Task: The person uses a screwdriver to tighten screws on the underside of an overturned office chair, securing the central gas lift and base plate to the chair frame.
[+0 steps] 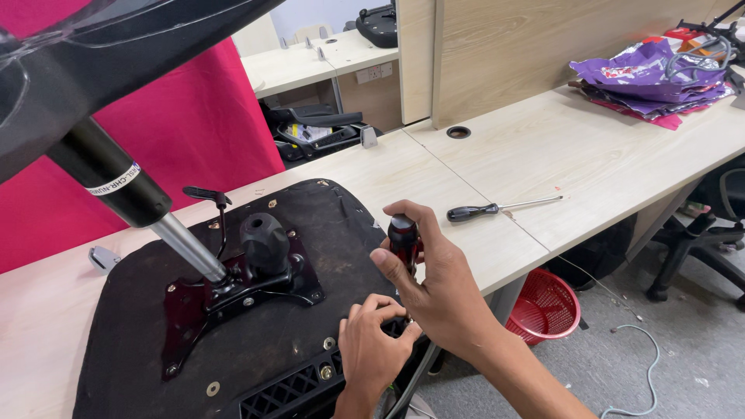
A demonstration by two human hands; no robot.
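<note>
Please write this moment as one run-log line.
right hand: grips screwdriver upright | left hand: steadies its tip on chair seat underside | desk: second screwdriver

The upturned chair seat (233, 310) lies on the desk (605, 155), mechanism plate (240, 291) on top, gas column (140, 206) rising from it up-left. At the seat's right edge, the right hand (434, 287) holds a screwdriver (403, 237) upright, left hand (376, 341) just below. Right of the seat lies a second screwdriver (497, 208) (well apart); a basket (543, 306) sits under the desk.
</note>
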